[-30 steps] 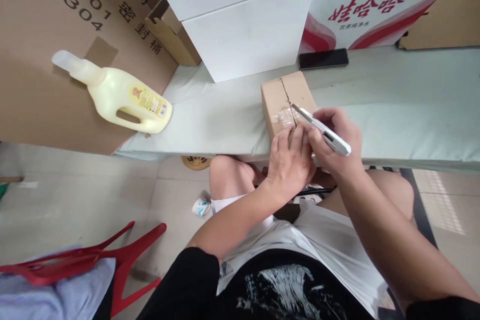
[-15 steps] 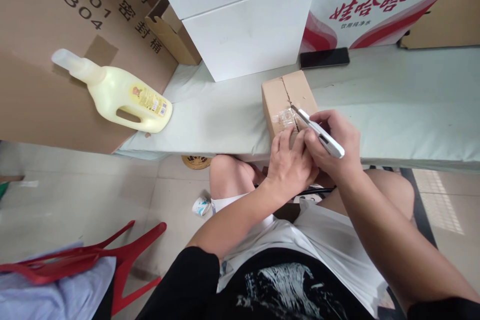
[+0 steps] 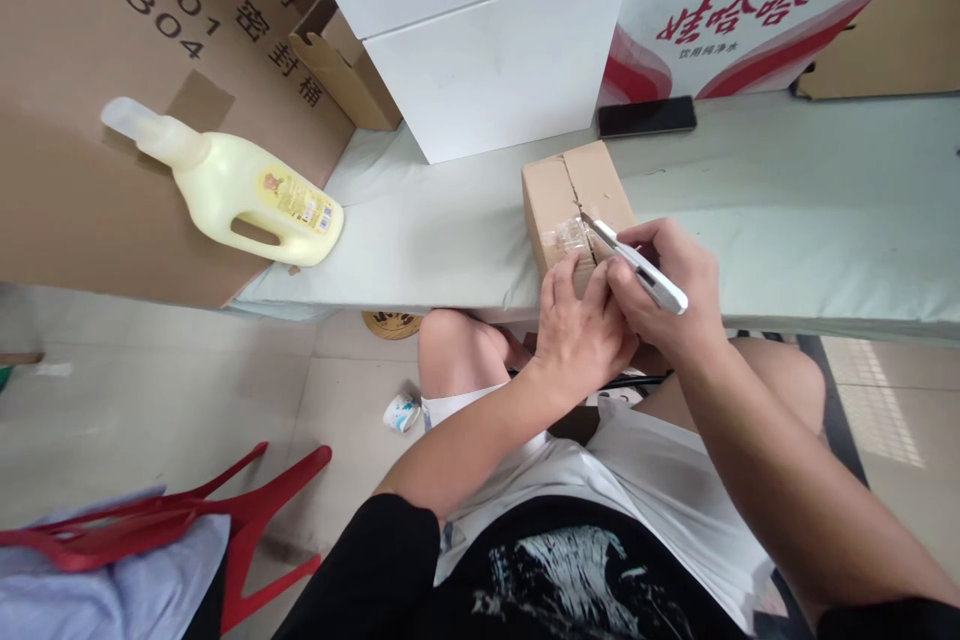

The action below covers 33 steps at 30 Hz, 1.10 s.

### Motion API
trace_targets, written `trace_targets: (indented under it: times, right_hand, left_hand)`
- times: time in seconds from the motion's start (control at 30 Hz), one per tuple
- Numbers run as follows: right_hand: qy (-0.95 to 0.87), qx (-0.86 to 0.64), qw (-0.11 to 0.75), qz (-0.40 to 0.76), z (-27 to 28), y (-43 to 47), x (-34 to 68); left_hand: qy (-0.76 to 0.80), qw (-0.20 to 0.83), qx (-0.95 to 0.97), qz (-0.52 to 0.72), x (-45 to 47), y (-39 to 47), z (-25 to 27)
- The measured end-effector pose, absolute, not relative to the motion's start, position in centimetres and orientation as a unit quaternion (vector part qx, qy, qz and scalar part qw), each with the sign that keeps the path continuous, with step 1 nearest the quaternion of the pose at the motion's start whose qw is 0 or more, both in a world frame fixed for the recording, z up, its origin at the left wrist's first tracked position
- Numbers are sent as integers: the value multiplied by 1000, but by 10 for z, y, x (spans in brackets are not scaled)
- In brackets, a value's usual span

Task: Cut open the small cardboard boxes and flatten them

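Observation:
A small brown cardboard box (image 3: pixel 586 170) sits near the front edge of the cloth-covered surface, a dark seam running along its top. Clear tape (image 3: pixel 568 236), wrinkled, lies across the seam. My right hand (image 3: pixel 675 285) is closed around a white utility knife (image 3: pixel 646 278), whose blade tip meets the seam at the tape. With its fingers bent over the near edge of the top, my left hand (image 3: pixel 583 325) holds the box. The two hands touch each other. My left thumb and the box's near side are hidden.
Behind the box lies a black phone (image 3: pixel 646 116) before a white carton with red print (image 3: pixel 735 20). Stacked white boxes (image 3: pixel 495 70) stand at the back. A yellow bottle (image 3: pixel 259 200) leans left, near a large brown carton (image 3: pixel 90 180). A red chair (image 3: pixel 277 490) stands lower left.

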State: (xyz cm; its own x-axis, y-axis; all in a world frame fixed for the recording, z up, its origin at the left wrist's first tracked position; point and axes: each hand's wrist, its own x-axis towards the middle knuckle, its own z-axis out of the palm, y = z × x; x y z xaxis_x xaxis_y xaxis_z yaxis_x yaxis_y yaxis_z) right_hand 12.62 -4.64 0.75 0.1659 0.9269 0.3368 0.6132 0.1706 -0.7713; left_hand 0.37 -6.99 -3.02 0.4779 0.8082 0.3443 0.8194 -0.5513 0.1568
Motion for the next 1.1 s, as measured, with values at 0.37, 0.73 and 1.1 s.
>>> trace_targets:
  times: [0.37, 0.73, 1.1]
  right_hand:
    - [-620, -619, 439, 200, 13, -51, 131]
    - [-632, -614, 416, 224, 26, -56, 135]
    - [-602, -635, 396, 277, 41, -63, 138]
  left_hand:
    - [-477, 18, -858, -189, 6, -69, -28]
    - [-474, 38, -853, -217, 6, -67, -29]
    - [-469, 36, -852, -228, 6, -67, -30]
